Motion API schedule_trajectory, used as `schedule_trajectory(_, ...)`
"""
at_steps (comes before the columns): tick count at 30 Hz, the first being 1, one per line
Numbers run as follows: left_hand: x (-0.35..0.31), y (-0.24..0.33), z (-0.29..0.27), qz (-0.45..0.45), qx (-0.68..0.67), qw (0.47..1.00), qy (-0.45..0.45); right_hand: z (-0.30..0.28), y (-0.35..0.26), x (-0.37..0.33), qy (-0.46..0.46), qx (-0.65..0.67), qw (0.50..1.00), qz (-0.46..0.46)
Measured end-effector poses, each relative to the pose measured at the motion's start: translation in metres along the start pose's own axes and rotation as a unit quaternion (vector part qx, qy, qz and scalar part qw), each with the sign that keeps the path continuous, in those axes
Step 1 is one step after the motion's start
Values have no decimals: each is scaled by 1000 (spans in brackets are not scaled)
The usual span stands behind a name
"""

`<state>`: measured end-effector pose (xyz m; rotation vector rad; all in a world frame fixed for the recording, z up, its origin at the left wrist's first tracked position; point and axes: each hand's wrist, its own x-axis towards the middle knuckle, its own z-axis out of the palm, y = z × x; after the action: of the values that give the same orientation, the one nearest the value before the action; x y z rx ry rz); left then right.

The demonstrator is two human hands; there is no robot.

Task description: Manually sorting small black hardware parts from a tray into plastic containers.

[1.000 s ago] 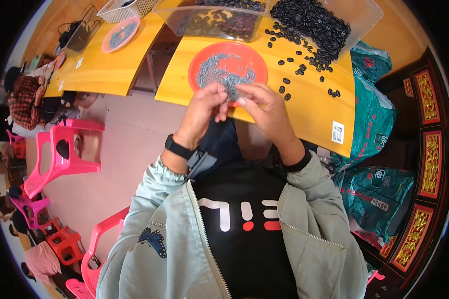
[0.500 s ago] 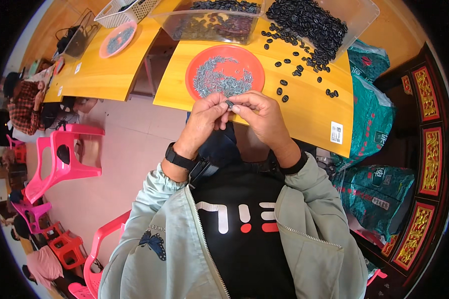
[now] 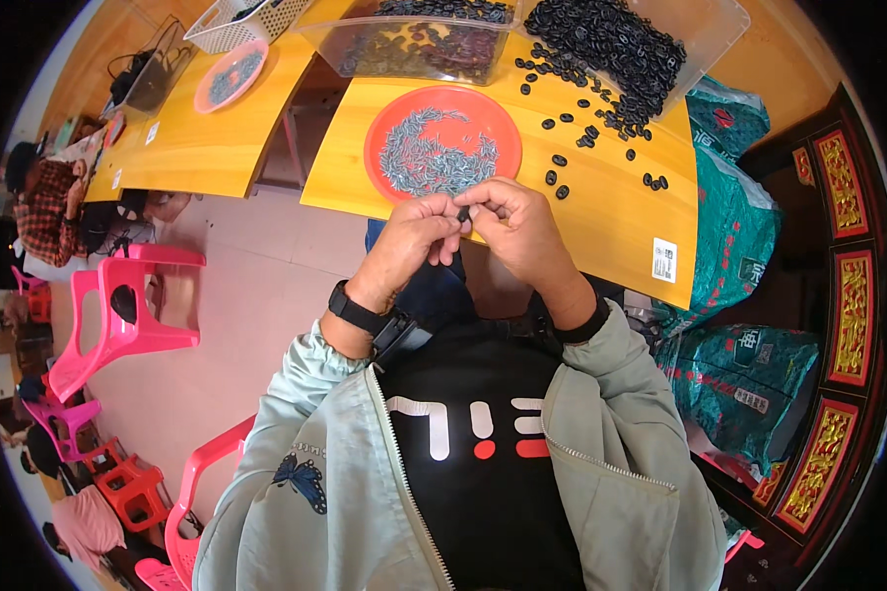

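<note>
My left hand point(image 3: 416, 242) and my right hand point(image 3: 518, 232) meet above the near edge of the yellow table. Between their fingertips is a small black oval part point(image 3: 463, 213), pinched from both sides and partly hidden. Just beyond the hands lies a red plate point(image 3: 504, 133), on which small grey metal screw-like pieces point(image 3: 429, 158) are spread. To the right of the plate, loose black oval parts point(image 3: 559, 160) with holes are scattered on the tabletop.
Two clear plastic bins hold dark parts at the back, the left bin point(image 3: 330, 49) and the right bin point(image 3: 724, 44). A second plate point(image 3: 205, 91) sits on the neighbouring table. Green sacks point(image 3: 739, 236) stand at the right; a pink chair point(image 3: 118, 325) is on the left.
The black part has shifted slightly right and down and turned between my fingertips. My left hand's fingers have moved a little to the right with it.
</note>
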<state>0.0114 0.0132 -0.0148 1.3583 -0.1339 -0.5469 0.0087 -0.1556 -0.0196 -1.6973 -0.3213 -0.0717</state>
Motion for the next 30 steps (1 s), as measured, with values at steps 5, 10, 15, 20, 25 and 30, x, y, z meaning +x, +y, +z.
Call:
schedule_trajectory(5,1,0,2,2,14,1000,-10,-7,-6,2,-30,-63,997,-24)
schedule_trajectory(10,4,-8,7,33,-48,998,35,-1,1,0,-30,33,999,11)
schedule_trajectory(15,2,-13,7,49,-66,994,66,5,-6,-2,-3,89,993,71)
schedule_trajectory(20,1,-13,7,44,-88,994,56,7,3,0,3,72,994,85)
schedule_trajectory(25,1,-12,4,33,-49,997,53,10,-11,5,14,-151,988,12)
schedule_trajectory(30,-2,-8,1,52,35,997,47,-2,-25,18,-78,-269,957,-70)
